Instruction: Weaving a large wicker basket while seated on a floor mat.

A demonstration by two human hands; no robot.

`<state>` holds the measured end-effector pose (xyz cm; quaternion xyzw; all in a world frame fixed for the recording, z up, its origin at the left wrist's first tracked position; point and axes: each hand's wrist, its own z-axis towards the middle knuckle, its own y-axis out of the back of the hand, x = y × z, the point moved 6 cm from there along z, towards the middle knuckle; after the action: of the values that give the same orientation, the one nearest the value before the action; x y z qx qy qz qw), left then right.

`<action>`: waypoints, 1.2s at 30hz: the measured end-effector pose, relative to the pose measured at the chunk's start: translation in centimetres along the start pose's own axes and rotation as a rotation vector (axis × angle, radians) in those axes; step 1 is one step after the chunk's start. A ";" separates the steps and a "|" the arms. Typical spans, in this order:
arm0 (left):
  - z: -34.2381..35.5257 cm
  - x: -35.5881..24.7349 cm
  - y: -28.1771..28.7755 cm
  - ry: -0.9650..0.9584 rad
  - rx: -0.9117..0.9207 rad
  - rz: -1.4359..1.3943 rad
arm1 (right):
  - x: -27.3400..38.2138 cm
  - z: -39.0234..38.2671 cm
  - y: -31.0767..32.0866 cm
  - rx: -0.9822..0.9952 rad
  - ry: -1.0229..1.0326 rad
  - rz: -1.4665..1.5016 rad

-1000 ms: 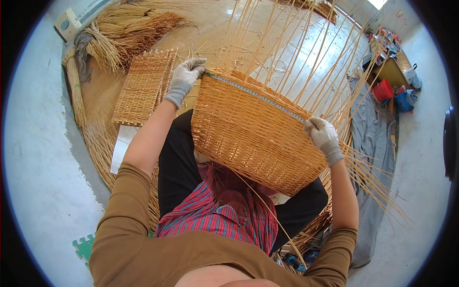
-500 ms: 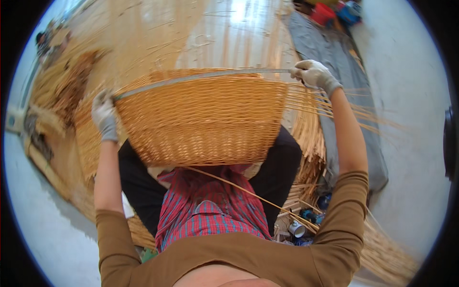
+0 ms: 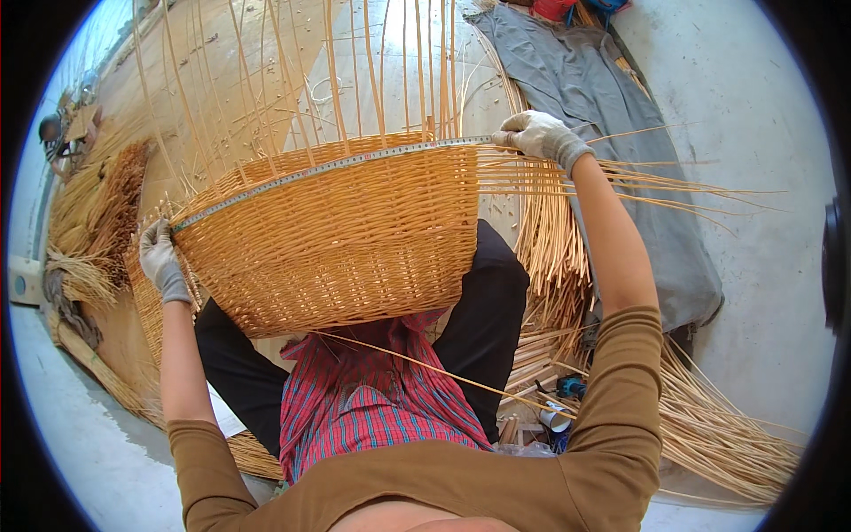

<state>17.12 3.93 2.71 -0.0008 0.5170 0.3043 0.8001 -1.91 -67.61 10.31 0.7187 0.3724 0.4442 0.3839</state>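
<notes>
A woven wicker basket (image 3: 346,239) rests across my lap, its side facing me and its left end lower than its right. Along its upper edge a measuring tape (image 3: 328,166) is stretched, pale with fine marks. My left hand (image 3: 161,262), in a whitish glove, is closed on the tape's end at the basket's left corner. Just past the right corner, my gloved right hand (image 3: 539,137) grips the other end; its fingers partly hide the tape there. Long uncut rods (image 3: 656,182) stick out rightward below that hand, and upright stakes (image 3: 368,66) rise from the basket's far side.
Bundles of wicker rods (image 3: 722,434) lie at the lower right. A grey cloth (image 3: 612,124) covers a long pile on the right. Brown bundles (image 3: 111,195) lie at the left, near another person (image 3: 66,142). A drill (image 3: 570,387) and a white cup (image 3: 556,417) sit by my right leg.
The basket and both hands sit further left in view, with the basket's left end lower. The tape stays stretched between my hands. The upright stakes and the tape's marks now show clearly.
</notes>
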 end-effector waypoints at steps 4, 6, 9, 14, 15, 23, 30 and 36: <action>-1.1 -0.2 -0.3 -0.088 0.008 -0.126 | 0.9 -0.6 1.2 -0.019 0.176 -0.017; -4.1 0.5 -0.9 0.157 -0.054 -0.463 | 4.0 -3.2 3.1 -0.158 0.218 0.100; -9.2 8.7 3.6 0.124 -0.076 -0.024 | 11.3 -5.5 2.7 -0.222 0.468 0.048; -21.1 7.0 0.8 0.567 0.559 0.324 | 16.8 -9.3 -9.1 0.333 0.310 0.095; -20.7 9.1 1.7 0.586 0.597 0.138 | 19.6 -10.0 -11.4 0.379 0.328 0.090; -22.3 3.2 4.4 0.499 0.520 0.042 | 27.2 -12.7 -29.2 0.509 0.253 1.238; -27.4 -6.5 1.7 0.208 0.355 -0.342 | 32.0 -13.3 -37.6 0.584 0.136 1.205; -30.3 -2.5 0.1 0.804 0.416 -0.748 | 34.5 -8.0 -28.5 0.038 1.035 -0.013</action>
<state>-8.67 -6.72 -9.26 -0.1415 0.7934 -0.1308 0.5774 -3.53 -23.43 -0.25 0.4092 0.5261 0.7324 0.1391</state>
